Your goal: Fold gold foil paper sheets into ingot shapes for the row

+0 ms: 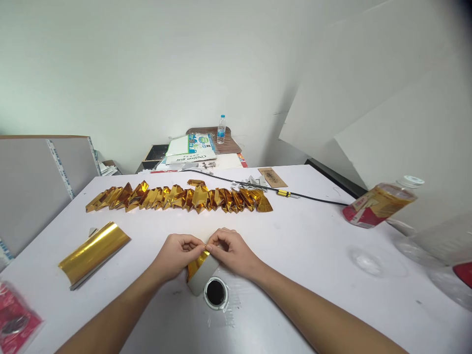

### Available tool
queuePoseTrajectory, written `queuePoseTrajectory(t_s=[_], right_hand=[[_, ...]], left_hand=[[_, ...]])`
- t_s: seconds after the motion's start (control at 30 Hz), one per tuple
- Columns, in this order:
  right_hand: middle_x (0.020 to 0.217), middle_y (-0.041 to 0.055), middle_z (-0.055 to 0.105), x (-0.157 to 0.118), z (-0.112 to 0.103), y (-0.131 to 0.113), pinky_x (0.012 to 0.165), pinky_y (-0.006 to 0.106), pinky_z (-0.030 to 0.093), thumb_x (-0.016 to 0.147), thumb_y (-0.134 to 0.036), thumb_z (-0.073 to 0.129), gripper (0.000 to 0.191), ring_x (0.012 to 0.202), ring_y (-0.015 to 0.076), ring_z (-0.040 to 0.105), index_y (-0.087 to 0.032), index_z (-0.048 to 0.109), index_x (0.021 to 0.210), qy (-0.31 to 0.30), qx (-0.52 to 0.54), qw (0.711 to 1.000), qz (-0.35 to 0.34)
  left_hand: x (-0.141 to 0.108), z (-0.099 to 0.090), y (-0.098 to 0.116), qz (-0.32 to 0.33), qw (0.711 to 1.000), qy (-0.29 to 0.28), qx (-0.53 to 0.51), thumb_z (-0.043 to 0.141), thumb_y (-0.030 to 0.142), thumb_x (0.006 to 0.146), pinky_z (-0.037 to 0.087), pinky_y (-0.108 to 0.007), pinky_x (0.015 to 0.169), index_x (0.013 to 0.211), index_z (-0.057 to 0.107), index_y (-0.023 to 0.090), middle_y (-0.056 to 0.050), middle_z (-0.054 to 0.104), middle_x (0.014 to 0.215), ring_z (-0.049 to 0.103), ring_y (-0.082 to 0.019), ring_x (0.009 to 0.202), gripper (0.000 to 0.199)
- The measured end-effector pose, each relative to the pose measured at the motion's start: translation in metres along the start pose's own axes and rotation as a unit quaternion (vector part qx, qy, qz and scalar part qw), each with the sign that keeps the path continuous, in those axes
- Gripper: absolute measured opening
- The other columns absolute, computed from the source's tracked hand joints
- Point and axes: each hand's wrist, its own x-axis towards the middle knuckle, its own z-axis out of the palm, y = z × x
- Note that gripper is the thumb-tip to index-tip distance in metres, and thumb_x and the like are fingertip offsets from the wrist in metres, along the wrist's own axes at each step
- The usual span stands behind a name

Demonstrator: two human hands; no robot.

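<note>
Both hands meet at the middle of the white table, pinching one sheet of gold foil paper [203, 274] whose grey-white back shows on the lower part. My left hand [181, 253] holds its upper edge between thumb and forefinger. Right beside it, my right hand [230, 250] pinches the same edge, the fingertips nearly touching. Just below the paper sits a small round white-rimmed container with a dark inside [216, 293]. Beyond the hands lies a long row of folded gold paper pieces [177, 197]. A stack of gold foil sheets [95, 253] rests to the left.
A large bottle with a red and yellow label [381, 201] stands at the right edge. A black cable [236, 181] crosses the far side near a brown card [273, 178]. A pink packet [16, 317] lies at the near left. Behind are a water bottle [221, 130] and papers.
</note>
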Motion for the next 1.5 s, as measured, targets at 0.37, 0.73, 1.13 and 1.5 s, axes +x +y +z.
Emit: queuePoseTrajectory(t_s=[0.37, 0.73, 1.13, 1.5], right_hand=[[0.084, 0.0028, 0.069, -0.003, -0.003, -0.007, 0.078, 0.032, 0.043, 0.093, -0.036, 0.071, 0.018, 0.081, 0.0178, 0.058, -0.021, 0.071, 0.083, -0.012, 0.01, 0.999, 0.041], [0.077, 0.0035, 0.065, -0.003, 0.003, -0.001, 0.07, 0.031, 0.043, 0.092, -0.067, 0.062, 0.05, 0.073, 0.0177, 0.055, -0.019, 0.061, 0.079, 0.068, 0.073, 0.993, 0.07], [0.079, 0.002, 0.063, -0.001, -0.002, 0.001, 0.066, 0.027, 0.041, 0.088, -0.046, 0.063, 0.028, 0.071, 0.0153, 0.053, -0.018, 0.069, 0.092, 0.048, 0.076, 0.994, 0.068], [0.075, 0.0016, 0.064, -0.001, 0.001, -0.002, 0.063, 0.027, 0.039, 0.095, -0.042, 0.059, 0.029, 0.069, 0.0152, 0.054, -0.018, 0.067, 0.082, 0.053, 0.033, 0.995, 0.083]], left_hand=[[-0.003, -0.002, 0.004, -0.001, 1.0, -0.019, 0.015, 0.076, 0.049, 0.081, 0.05, -0.025, 0.066, 0.088, 0.079, 0.014, -0.009, 0.078, 0.085, 0.067, -0.018, 0.074, 0.037], [0.002, -0.023, 0.017, 0.034, 0.999, -0.04, -0.012, 0.059, 0.073, 0.091, 0.045, -0.028, 0.067, 0.116, 0.077, 0.015, -0.007, 0.07, 0.083, 0.057, -0.017, 0.073, 0.066], [0.003, -0.016, 0.015, 0.008, 1.0, -0.012, -0.022, 0.081, 0.053, 0.077, 0.041, -0.025, 0.068, 0.086, 0.069, 0.013, -0.004, 0.067, 0.08, 0.056, -0.014, 0.072, 0.043], [0.002, -0.007, 0.008, 0.068, 0.99, 0.06, 0.104, 0.067, 0.041, 0.085, 0.039, -0.024, 0.059, 0.078, 0.067, 0.016, 0.001, 0.062, 0.069, 0.052, -0.012, 0.062, 0.026]])
